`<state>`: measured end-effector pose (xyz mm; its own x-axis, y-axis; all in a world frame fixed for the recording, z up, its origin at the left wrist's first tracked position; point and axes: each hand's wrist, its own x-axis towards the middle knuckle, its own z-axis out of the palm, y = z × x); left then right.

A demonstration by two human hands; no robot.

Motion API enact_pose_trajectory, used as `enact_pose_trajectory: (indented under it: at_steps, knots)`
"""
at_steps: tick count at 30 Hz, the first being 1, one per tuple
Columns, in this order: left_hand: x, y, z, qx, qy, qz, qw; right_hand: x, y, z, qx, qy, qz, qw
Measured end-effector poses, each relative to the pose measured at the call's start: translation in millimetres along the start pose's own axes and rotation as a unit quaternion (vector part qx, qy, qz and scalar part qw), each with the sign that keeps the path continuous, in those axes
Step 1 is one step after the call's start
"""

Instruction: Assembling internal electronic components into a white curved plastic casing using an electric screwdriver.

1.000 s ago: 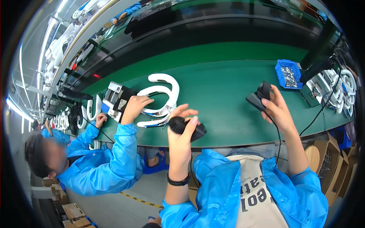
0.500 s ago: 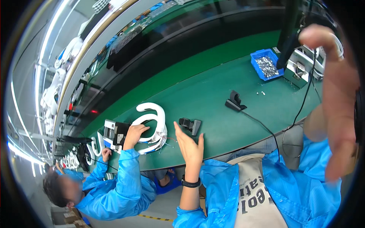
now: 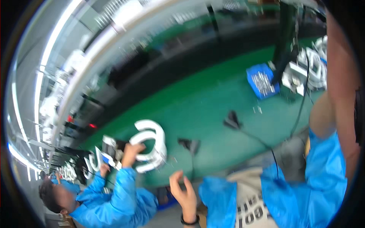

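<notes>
My left hand (image 3: pixel 184 192), with a black band at its wrist, hangs in front of the green table's near edge. Its fingers curl slightly, the thumb stands apart, and nothing shows in it. Just beyond it on the table lies a small black part (image 3: pixel 191 145). Farther right rests a black clip-like piece (image 3: pixel 232 121) with a black cable running toward my body. My right arm (image 3: pixel 344 79) rises very large and blurred along the right rim; its fingers cannot be made out. The whole picture is smeared by motion.
At left, a co-worker in a blue jacket (image 3: pixel 114 203) has a hand (image 3: pixel 131 154) by a white curved frame (image 3: pixel 159 144). A blue bin (image 3: pixel 253 78) of small metal parts sits at the back right, near white parts (image 3: pixel 315 70) and a dark post. Green tabletop (image 3: pixel 213 98) lies between.
My left hand has drawn back from beside the small black part, below the table edge. My right hand's fingers, visible before at upper right, no longer show. The view has shifted and blurred.
</notes>
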<state>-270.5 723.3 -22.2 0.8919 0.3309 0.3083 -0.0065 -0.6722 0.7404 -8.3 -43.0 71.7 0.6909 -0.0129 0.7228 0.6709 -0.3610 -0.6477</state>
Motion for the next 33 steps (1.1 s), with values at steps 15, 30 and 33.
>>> enact_pose_trajectory:
  at_steps: [15, 30, 33]
  knots:
    - [-106, -32, 20, -0.23, -0.514, -0.015, 0.826, -295, -235, 371, 0.13, -0.604, 0.228, 0.752]
    - [-113, -30, 18, -0.142, -0.49, -0.14, 0.849, -304, -222, 339, 0.07, -0.605, 0.458, 0.648]
    - [-125, -32, -13, -0.087, -0.453, -0.176, 0.87, -306, -231, 349, 0.118, -0.606, 0.409, 0.671]
